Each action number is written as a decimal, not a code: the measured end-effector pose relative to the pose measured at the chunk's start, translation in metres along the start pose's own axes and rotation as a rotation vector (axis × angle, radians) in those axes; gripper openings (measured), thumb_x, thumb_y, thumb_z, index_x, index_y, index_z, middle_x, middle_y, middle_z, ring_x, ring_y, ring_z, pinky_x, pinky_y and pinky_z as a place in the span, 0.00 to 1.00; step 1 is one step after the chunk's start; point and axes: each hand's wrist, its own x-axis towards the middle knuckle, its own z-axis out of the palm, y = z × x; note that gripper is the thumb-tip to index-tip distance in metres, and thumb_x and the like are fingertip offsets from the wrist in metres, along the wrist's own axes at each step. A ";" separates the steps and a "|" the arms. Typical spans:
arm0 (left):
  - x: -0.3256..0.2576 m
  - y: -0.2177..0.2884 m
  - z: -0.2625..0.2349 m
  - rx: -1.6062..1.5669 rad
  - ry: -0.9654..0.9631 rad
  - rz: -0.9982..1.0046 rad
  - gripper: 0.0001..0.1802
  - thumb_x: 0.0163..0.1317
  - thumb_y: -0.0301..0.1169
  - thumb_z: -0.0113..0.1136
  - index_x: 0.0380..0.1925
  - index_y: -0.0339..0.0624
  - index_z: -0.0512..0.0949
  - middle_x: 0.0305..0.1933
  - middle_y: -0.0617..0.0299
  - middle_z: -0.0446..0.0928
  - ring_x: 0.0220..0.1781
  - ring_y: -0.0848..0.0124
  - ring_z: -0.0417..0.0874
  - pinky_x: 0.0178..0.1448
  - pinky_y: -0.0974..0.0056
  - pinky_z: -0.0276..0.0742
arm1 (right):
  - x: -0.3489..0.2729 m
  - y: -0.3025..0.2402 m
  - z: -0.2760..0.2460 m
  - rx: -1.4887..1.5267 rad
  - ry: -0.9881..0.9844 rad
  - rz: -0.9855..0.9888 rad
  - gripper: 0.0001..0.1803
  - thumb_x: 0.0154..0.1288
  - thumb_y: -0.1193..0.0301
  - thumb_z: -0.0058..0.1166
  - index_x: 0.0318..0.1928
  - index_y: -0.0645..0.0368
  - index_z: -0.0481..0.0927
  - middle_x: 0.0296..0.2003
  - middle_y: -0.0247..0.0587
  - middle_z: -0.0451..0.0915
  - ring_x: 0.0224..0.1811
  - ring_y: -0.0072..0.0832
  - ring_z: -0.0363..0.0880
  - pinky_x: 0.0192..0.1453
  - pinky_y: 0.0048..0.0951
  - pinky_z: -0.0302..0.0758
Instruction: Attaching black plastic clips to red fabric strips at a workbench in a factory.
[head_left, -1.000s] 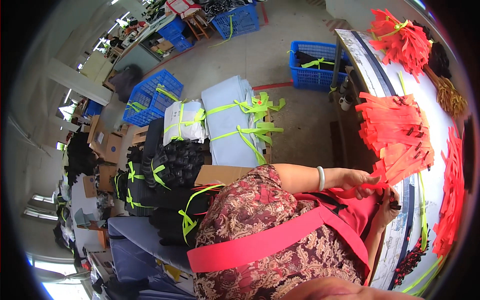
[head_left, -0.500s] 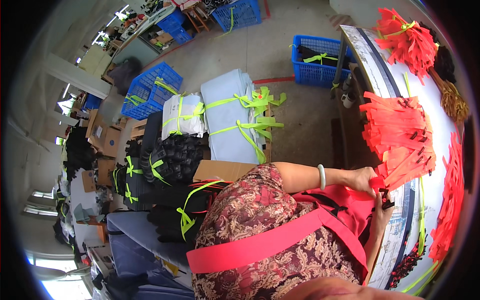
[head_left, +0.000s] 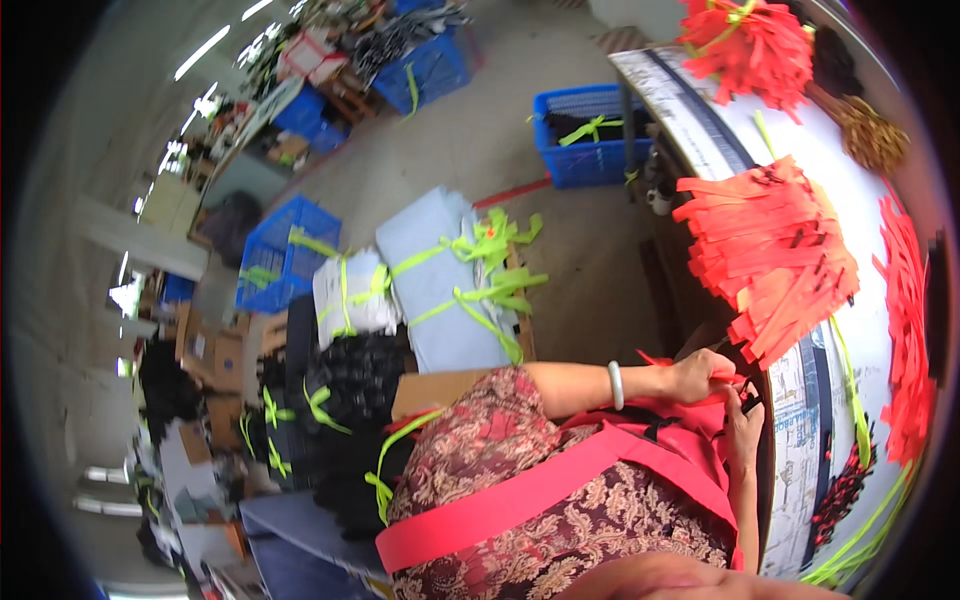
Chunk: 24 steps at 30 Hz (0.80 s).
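Note:
My left hand [head_left: 695, 376], with a pale bangle at the wrist, is closed on the end of a red strap [head_left: 727, 379]. Just below it, my right hand [head_left: 742, 425] pinches a small black plastic buckle [head_left: 748, 396]. Both hands are close together by the table's near edge, in front of the red apron [head_left: 690, 430] I wear. Finger contact with the small parts is partly hidden. A fanned pile of red straps [head_left: 770, 250] with black ends lies on the table beyond my hands.
The long white-topped table [head_left: 795, 440] bears another red bundle [head_left: 750, 50], red straps [head_left: 905, 350] along its far side and small black-and-red pieces [head_left: 845, 500]. A blue basket [head_left: 590, 160] stands beyond it. Tied grey-blue sheets [head_left: 430, 280] are stacked to the left.
Both hands have drawn back from the strap pile toward my body, carrying the strap and buckle. The whole view has shifted slightly with my head.

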 end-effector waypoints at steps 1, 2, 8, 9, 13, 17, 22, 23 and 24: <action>-0.001 0.001 0.003 0.082 0.053 0.155 0.06 0.49 0.23 0.61 0.27 0.36 0.73 0.25 0.54 0.72 0.29 0.59 0.75 0.35 0.57 0.71 | -0.002 0.010 -0.002 0.104 0.018 0.092 0.04 0.65 0.77 0.45 0.34 0.59 0.74 0.21 0.23 0.66 0.22 0.10 0.59 0.24 0.17 0.56; -0.001 0.004 0.003 0.159 0.113 0.309 0.07 0.47 0.22 0.59 0.27 0.36 0.72 0.27 0.52 0.70 0.31 0.53 0.75 0.35 0.55 0.71 | -0.006 0.000 -0.001 0.174 0.005 0.140 0.05 0.63 0.78 0.43 0.34 0.59 0.75 0.21 0.23 0.67 0.20 0.10 0.61 0.23 0.16 0.58; 0.007 0.044 0.039 -0.076 -0.035 0.302 0.06 0.52 0.20 0.58 0.31 0.35 0.73 0.31 0.50 0.74 0.37 0.59 0.80 0.40 0.60 0.74 | -0.028 0.036 0.000 0.338 0.096 0.267 0.06 0.66 0.71 0.49 0.32 0.56 0.76 0.21 0.25 0.72 0.18 0.13 0.66 0.18 0.19 0.58; 0.006 0.044 0.040 -0.132 -0.052 0.138 0.04 0.57 0.22 0.58 0.32 0.35 0.73 0.30 0.53 0.75 0.35 0.65 0.79 0.39 0.61 0.74 | -0.029 0.032 -0.006 0.285 0.034 0.305 0.08 0.68 0.67 0.50 0.32 0.56 0.77 0.21 0.24 0.71 0.20 0.12 0.66 0.21 0.19 0.60; 0.015 0.040 0.014 -0.430 -0.069 -0.145 0.06 0.65 0.29 0.59 0.35 0.36 0.77 0.26 0.65 0.77 0.28 0.80 0.76 0.34 0.71 0.74 | -0.026 0.017 -0.021 0.186 0.024 0.130 0.12 0.69 0.66 0.53 0.27 0.54 0.72 0.21 0.21 0.68 0.22 0.10 0.63 0.24 0.18 0.59; 0.025 0.029 -0.003 -0.414 -0.049 -0.163 0.06 0.62 0.27 0.62 0.37 0.37 0.81 0.30 0.67 0.80 0.32 0.80 0.78 0.37 0.71 0.76 | -0.022 0.007 -0.032 0.009 0.019 0.159 0.12 0.68 0.66 0.53 0.27 0.57 0.71 0.21 0.22 0.64 0.26 0.13 0.59 0.28 0.24 0.60; 0.036 0.046 -0.008 -0.519 -0.121 -0.317 0.09 0.60 0.24 0.64 0.41 0.34 0.81 0.30 0.64 0.81 0.31 0.79 0.79 0.35 0.73 0.76 | -0.015 -0.001 -0.028 0.053 -0.032 0.066 0.15 0.68 0.61 0.53 0.33 0.61 0.75 0.21 0.25 0.66 0.25 0.15 0.63 0.29 0.25 0.63; 0.041 0.040 -0.003 -0.499 -0.171 -0.315 0.10 0.60 0.24 0.64 0.42 0.34 0.81 0.30 0.64 0.81 0.31 0.78 0.80 0.36 0.73 0.76 | -0.015 0.010 -0.034 0.028 -0.026 0.074 0.15 0.68 0.61 0.53 0.33 0.61 0.76 0.21 0.26 0.67 0.25 0.15 0.63 0.30 0.25 0.64; 0.039 0.037 -0.002 -0.464 -0.196 -0.312 0.11 0.60 0.24 0.64 0.42 0.34 0.81 0.31 0.64 0.81 0.31 0.78 0.80 0.36 0.73 0.77 | -0.015 0.018 -0.034 0.008 -0.044 0.068 0.15 0.68 0.61 0.53 0.33 0.61 0.76 0.21 0.26 0.67 0.26 0.15 0.64 0.30 0.24 0.64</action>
